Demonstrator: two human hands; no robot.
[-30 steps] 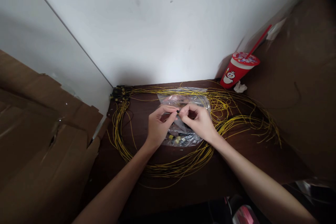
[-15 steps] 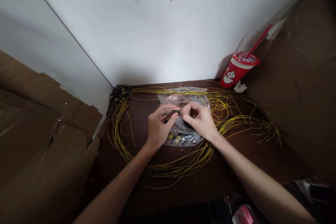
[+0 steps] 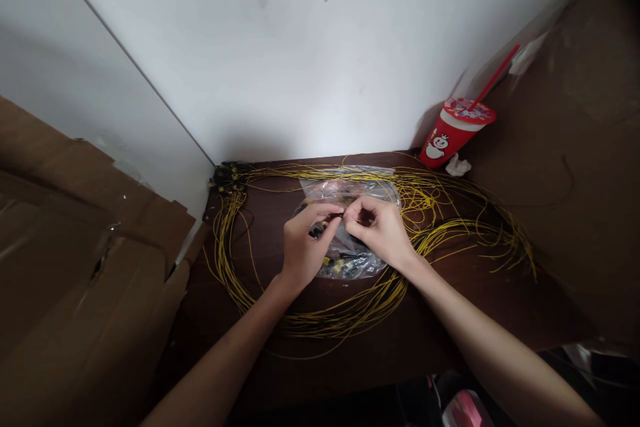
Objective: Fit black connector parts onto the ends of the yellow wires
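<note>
My left hand (image 3: 305, 240) is closed in a pinch, thumb and forefinger holding a small black connector (image 3: 337, 215). Right against it, my right hand (image 3: 377, 227) is also closed, its fingertips pressed together at the connector's end on what looks like a thin yellow wire, mostly covered by the fingers. Both hands are above a clear plastic bag (image 3: 373, 267) with small black and yellow parts in it. A bundle of yellow wires (image 3: 345, 323) curves round the bag and passes under my right forearm.
Black connector ends (image 3: 227, 177) cluster at the table's back left corner. A red cup (image 3: 443, 140) with a straw stands at the back right, beside a crumpled tissue (image 3: 458, 165). Cardboard (image 3: 90, 267) flanks the left side; a white wall (image 3: 300, 67) rises behind.
The left fingers have shifted slightly and now cover more of the black connector, whose yellow-marked end was visible before. My right hand has hardly moved.
</note>
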